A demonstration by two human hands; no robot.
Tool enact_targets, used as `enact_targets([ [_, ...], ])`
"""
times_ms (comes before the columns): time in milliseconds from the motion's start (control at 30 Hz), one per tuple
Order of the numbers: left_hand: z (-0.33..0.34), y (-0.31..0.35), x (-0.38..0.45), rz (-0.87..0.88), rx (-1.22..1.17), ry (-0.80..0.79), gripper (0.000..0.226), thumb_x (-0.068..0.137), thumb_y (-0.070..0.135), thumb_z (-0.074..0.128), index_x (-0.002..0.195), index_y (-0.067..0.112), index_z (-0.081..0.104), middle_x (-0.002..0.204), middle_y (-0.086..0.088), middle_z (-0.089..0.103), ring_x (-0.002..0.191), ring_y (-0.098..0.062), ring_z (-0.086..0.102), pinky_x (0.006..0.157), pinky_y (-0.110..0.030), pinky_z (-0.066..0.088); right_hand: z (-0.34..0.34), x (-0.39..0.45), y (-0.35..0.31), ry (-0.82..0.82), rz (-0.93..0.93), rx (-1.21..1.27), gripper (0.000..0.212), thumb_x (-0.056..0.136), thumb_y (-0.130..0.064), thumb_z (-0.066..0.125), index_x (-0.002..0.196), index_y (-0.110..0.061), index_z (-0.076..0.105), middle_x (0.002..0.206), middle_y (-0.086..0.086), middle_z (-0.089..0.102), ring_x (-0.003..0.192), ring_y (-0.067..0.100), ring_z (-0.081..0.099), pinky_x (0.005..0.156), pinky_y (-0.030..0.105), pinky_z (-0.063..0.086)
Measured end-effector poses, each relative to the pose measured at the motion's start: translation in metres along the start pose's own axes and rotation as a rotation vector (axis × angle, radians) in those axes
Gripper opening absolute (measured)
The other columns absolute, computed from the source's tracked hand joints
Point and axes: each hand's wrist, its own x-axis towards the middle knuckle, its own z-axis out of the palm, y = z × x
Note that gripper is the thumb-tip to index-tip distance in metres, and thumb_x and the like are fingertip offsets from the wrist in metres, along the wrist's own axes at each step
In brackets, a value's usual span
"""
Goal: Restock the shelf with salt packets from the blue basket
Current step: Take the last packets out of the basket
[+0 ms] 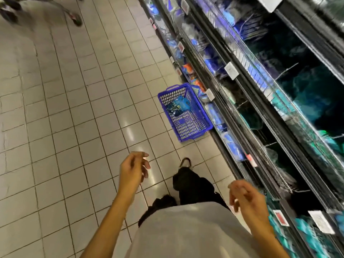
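Looking down from the head view, the blue basket (186,113) sits on the tiled floor (65,108) against the base of the shelf (242,94), with a few salt packets (177,107) piled at its far end. Both the left hand (133,170) and right hand (245,199) hang empty, fingers loosely curled and apart. Those glossy pouches probably feel dense, limp and slippery; gripping one across its middle seems safer than pinching a corner.

Shelf price tags (231,70) and packets (179,105) too blurred; nothing legible.
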Motion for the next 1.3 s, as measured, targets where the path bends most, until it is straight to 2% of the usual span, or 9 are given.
enact_targets([
  [300, 0.019, 0.052, 0.129, -0.117, 0.103, 0.068, 0.026, 0.107, 0.023, 0.046, 0.101, 0.013, 0.069, 0.072, -0.003, 0.066, 0.051, -0.009, 0.056, 0.044, -0.02, 0.039, 0.036, 0.164, -0.035, 0.007, 0.092, -0.001, 0.035, 0.098, 0.002, 0.056, 0.075, -0.022, 0.069, 0.054, 0.007, 0.058, 0.045, 0.016, 0.049, 0.04, 0.02, 0.037],
  [433, 0.021, 0.075, 0.164, -0.177, 0.092, 0.113, 0.027, 0.107, 0.024, 0.047, 0.101, 0.01, 0.069, 0.072, -0.008, 0.066, 0.051, -0.011, 0.057, 0.043, -0.021, 0.04, 0.061, 0.23, -0.074, -0.047, 0.108, 0.014, 0.03, 0.097, 0.004, 0.056, 0.074, -0.013, 0.065, 0.053, 0.006, 0.054, 0.045, 0.014, 0.045, 0.039, 0.021, 0.036],
  [600, 0.013, 0.102, 0.213, -0.207, 0.093, 0.143, 0.026, 0.107, 0.024, 0.048, 0.099, 0.011, 0.069, 0.068, -0.002, 0.068, 0.05, -0.012, 0.057, 0.043, -0.022, 0.042, 0.1, 0.299, -0.109, -0.125, 0.112, -0.021, 0.024, 0.096, 0.002, 0.057, 0.077, -0.011, 0.065, 0.055, 0.005, 0.055, 0.049, 0.016, 0.05, 0.04, 0.023, 0.038],
  [733, 0.011, 0.123, 0.277, -0.216, 0.126, 0.095, 0.026, 0.106, 0.027, 0.048, 0.098, 0.015, 0.069, 0.071, -0.004, 0.068, 0.052, -0.014, 0.057, 0.045, -0.026, 0.041, 0.139, 0.346, -0.118, -0.123, 0.179, -0.06, 0.027, 0.098, -0.006, 0.059, 0.074, -0.019, 0.063, 0.054, 0.004, 0.056, 0.048, 0.017, 0.049, 0.04, 0.023, 0.038],
  [833, 0.018, 0.13, 0.34, -0.24, 0.214, -0.014, 0.024, 0.106, 0.026, 0.049, 0.096, 0.017, 0.069, 0.072, -0.004, 0.07, 0.052, -0.014, 0.059, 0.045, -0.028, 0.043, 0.171, 0.377, -0.116, -0.107, 0.255, -0.088, 0.027, 0.102, -0.014, 0.056, 0.075, -0.017, 0.063, 0.056, 0.006, 0.058, 0.049, 0.021, 0.05, 0.043, 0.026, 0.04],
  [900, 0.032, 0.122, 0.389, -0.244, 0.265, -0.128, 0.025, 0.106, 0.025, 0.049, 0.093, 0.02, 0.07, 0.07, -0.002, 0.069, 0.052, -0.013, 0.061, 0.044, -0.027, 0.045, 0.193, 0.404, -0.103, -0.051, 0.344, -0.076, 0.028, 0.102, -0.016, 0.057, 0.075, -0.014, 0.064, 0.056, 0.007, 0.061, 0.048, 0.018, 0.053, 0.041, 0.026, 0.04],
  [1033, 0.071, 0.092, 0.482, -0.309, 0.407, -0.273, 0.025, 0.103, 0.024, 0.049, 0.085, 0.02, 0.067, 0.066, 0.005, 0.069, 0.057, -0.01, 0.066, 0.047, -0.026, 0.05, 0.234, 0.474, -0.063, 0.097, 0.639, 0.123, 0.016, 0.101, -0.017, 0.056, 0.091, -0.008, 0.063, 0.058, 0.005, 0.07, 0.046, 0.015, 0.064, 0.035, 0.023, 0.042],
  [1167, 0.124, 0.039, 0.562, -0.243, 0.596, -0.38, 0.021, 0.101, 0.026, 0.052, 0.084, 0.021, 0.063, 0.078, 0.002, 0.069, 0.068, -0.004, 0.066, 0.069, -0.035, 0.059, 0.267, 0.554, 0.002, 0.192, 0.728, 0.16, 0.018, 0.104, -0.02, 0.05, 0.093, -0.01, 0.06, 0.068, 0.008, 0.07, 0.05, 0.016, 0.067, 0.043, 0.025, 0.048],
  [1300, 0.188, -0.046, 0.641, -0.228, 0.657, -0.422, 0.014, 0.098, 0.024, 0.054, 0.1, 0.014, 0.064, 0.097, -0.011, 0.074, 0.095, -0.031, 0.07, 0.087, -0.044, 0.055, 0.297, 0.638, 0.105, 0.201, 0.752, 0.099, 0.017, 0.103, -0.023, 0.054, 0.09, -0.012, 0.058, 0.084, 0.011, 0.069, 0.071, 0.021, 0.067, 0.056, 0.03, 0.049],
])
